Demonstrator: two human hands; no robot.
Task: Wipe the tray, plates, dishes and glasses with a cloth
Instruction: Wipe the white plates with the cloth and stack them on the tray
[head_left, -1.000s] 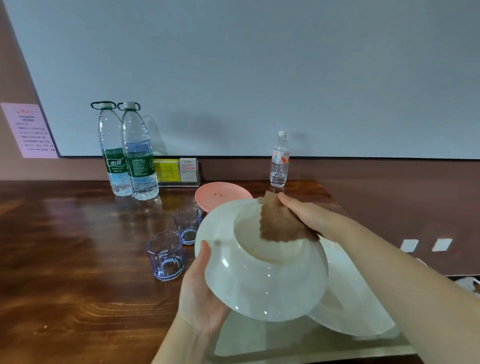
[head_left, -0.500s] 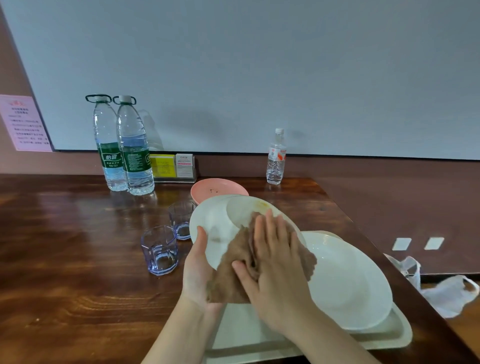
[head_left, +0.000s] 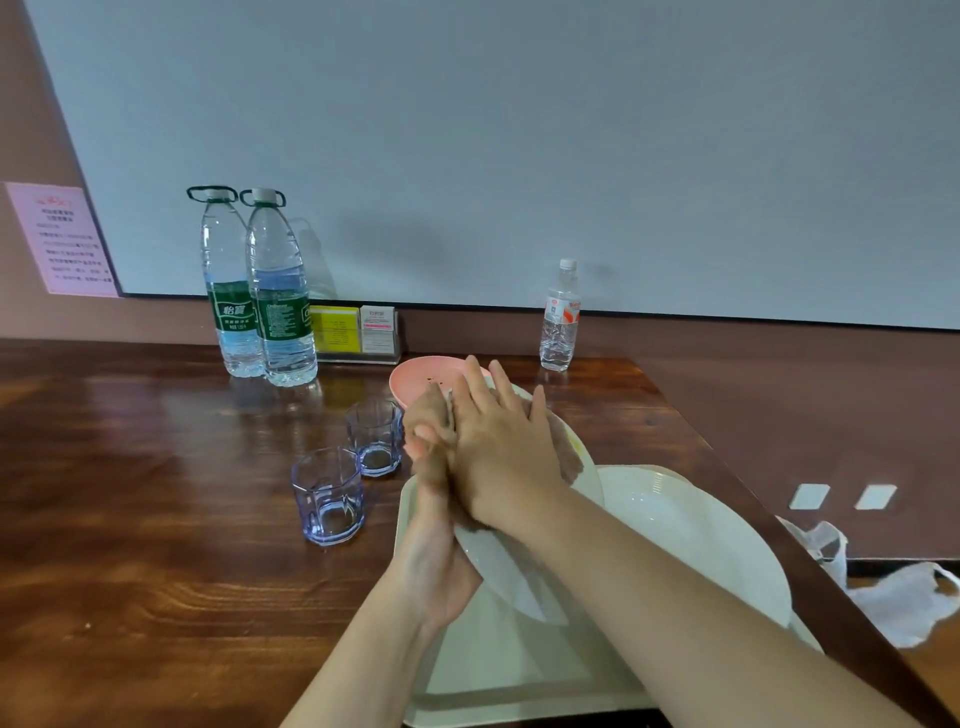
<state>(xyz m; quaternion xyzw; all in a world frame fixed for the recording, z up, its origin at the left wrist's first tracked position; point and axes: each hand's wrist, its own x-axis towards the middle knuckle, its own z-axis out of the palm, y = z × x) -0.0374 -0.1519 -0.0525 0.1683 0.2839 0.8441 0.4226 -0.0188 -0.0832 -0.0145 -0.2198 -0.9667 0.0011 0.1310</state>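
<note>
While the two glasses (head_left: 328, 496) wait untouched on the tabletop (head_left: 130, 519) to the left, the left hand (head_left: 434, 561) cups the tilted white dish (head_left: 519, 577) from underneath, thumb curled over its near rim. The right hand (head_left: 498, 457) lies flat, fingers straight, pressing the brown cloth (head_left: 569, 457) onto it. I'd keep that pressure even, turn the dish bit by bit, and hold it over the tray (head_left: 519, 670) beside the big plate (head_left: 691, 535).
</note>
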